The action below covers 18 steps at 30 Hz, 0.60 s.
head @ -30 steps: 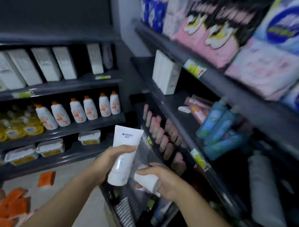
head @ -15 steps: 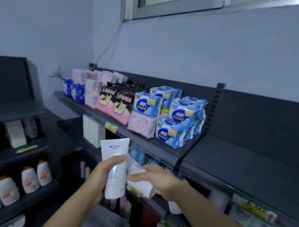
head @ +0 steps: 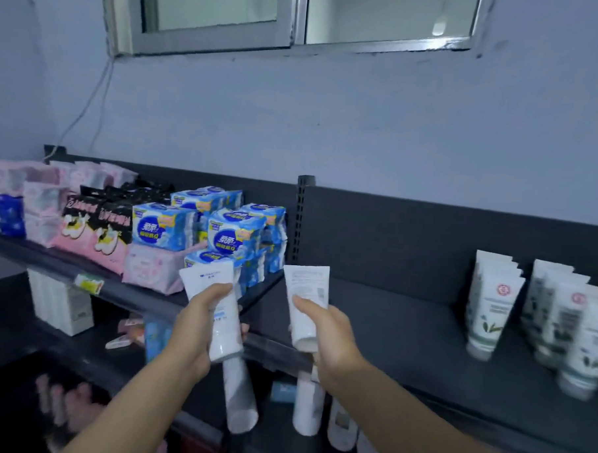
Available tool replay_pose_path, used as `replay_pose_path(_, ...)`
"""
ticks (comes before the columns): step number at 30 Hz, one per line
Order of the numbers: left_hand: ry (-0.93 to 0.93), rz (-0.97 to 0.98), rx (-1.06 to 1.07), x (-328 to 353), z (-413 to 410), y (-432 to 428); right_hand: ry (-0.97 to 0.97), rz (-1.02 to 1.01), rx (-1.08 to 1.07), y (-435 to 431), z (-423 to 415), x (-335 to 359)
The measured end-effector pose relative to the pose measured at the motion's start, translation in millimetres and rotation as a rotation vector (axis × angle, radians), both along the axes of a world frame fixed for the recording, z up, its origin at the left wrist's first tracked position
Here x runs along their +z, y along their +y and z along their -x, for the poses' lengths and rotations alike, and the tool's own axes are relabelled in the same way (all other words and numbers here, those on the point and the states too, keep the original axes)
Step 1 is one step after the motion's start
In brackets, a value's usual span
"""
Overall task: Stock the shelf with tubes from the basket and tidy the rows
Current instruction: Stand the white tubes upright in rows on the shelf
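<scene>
left hand (head: 197, 328) grips a white tube (head: 213, 284) upright, lower centre of frame; right hand (head: 330, 337) grips a second white tube (head: 307, 285) just beside it, both before the dark shelf (head: 406, 327); tube rows (head: 493, 303) stand far right

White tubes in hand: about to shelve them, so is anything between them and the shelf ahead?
Nothing visible does: the shelf beyond the left tube and right tube lies bare; pad packs stand left, tube rows far right.
</scene>
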<state>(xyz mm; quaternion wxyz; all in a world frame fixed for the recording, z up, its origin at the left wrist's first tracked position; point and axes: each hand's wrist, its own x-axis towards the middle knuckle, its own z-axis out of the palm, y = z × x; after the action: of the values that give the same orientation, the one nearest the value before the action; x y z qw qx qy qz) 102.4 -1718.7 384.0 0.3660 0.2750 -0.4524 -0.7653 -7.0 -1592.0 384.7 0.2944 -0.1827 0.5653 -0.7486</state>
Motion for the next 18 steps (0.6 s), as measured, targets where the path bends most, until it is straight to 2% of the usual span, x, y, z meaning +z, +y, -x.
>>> replay_pose_path(3,-0.060,-0.020,-0.127,3,31,25,-0.074,0.003,-0.027,25,35,-2)
replay_pose_path(6,-0.103,0.078,-0.183,1,58,40,-0.085,-0.017,-0.006,47,60,-9)
replay_pose_path(12,-0.187,0.311,-0.287,5,96,53,0.006,-0.037,-0.120,69,89,-25)
replay_pose_path(18,-0.165,0.501,-0.403,-12,150,39,0.141,-0.054,-0.303,74,108,-29)
